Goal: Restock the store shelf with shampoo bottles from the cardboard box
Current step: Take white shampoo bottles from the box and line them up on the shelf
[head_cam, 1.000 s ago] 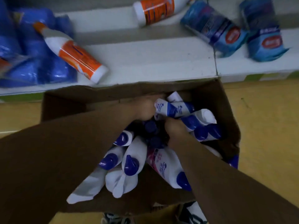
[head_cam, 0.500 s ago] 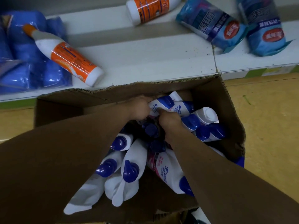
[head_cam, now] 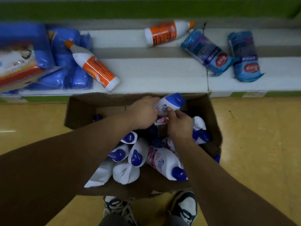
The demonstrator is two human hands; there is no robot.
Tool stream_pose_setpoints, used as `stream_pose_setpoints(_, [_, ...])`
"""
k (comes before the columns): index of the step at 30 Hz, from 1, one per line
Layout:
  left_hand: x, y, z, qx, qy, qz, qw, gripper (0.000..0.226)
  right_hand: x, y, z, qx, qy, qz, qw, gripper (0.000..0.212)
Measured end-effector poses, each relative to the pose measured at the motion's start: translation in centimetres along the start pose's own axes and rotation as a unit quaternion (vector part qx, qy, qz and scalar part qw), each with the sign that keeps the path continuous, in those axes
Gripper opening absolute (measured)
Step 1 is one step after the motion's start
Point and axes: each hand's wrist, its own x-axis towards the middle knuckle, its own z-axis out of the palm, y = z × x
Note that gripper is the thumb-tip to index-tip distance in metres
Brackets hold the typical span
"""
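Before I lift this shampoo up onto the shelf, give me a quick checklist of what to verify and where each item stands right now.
1. Bottle gripped: the left hand wraps the bottle and the right hand pinches it from below. Ok.
2. Cap closed: the blue cap looks shut. Ok.
3. Bottle clear of the box: its lower end is hidden behind the hands. Cannot tell.
4. Landing spot: bare white shelf straight ahead, between the orange bottle and the blue packs. Ok.
5. Neighbours tidy: both orange bottles lie on their sides. Not ok.
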Motion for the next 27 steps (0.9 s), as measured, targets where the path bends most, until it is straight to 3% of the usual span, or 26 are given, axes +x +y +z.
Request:
stream_pose_setpoints(8, [-14.2,11.9,-11.1,-0.019,0.043,-0.013,0.999,0.062,-13.4,-12.3,-9.6,0.045,-0.005,-0.085,0.995,0.024])
stream_pose_setpoints(20, [-39.6,33.7,-27.9,-0.127,0.186,0.013,0.974,0.058,-36.6,-32.1,-25.5,0.055,-0.018,-0.220,0.974,0.019])
stream_pose_setpoints(27, [-49.6,40.6,-35.5,-0.201,0.281,0.039,0.938,0.060,-46.6,-42.7,-31.6,0.051,-0.036,-0.322,0.945,0.012])
